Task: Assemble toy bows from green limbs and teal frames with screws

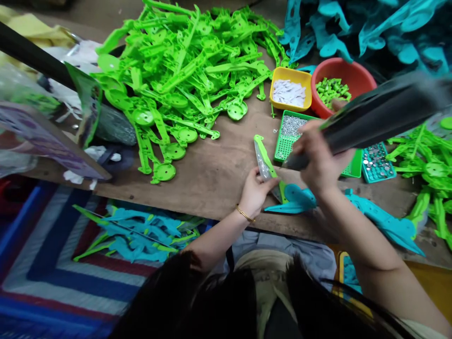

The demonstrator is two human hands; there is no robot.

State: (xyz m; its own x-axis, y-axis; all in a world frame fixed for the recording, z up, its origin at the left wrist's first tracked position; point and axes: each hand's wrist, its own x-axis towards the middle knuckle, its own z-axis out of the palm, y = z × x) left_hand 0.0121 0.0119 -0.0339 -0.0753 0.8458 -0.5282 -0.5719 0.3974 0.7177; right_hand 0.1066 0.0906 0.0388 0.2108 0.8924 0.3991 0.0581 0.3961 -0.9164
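My left hand (254, 190), with a gold bracelet at the wrist, is closed on a green and grey toy knife (264, 162) that points away from me over the wooden table (219, 174). My right hand (318, 157) is wrapped round the handle of a long dark tool (381, 113) that reaches up to the right; the tool is blurred. Just beneath my right hand lies a turquoise plastic part (296, 197) at the table's near edge.
A big heap of green plastic parts (183, 70) covers the far left of the table, turquoise ones (353, 28) the far right. A yellow tub (291, 88), a red bowl (353, 75), a green tray (289, 136) and a teal tray (377, 162) hold small pieces. Finished toys lie on the striped mat (52, 273).
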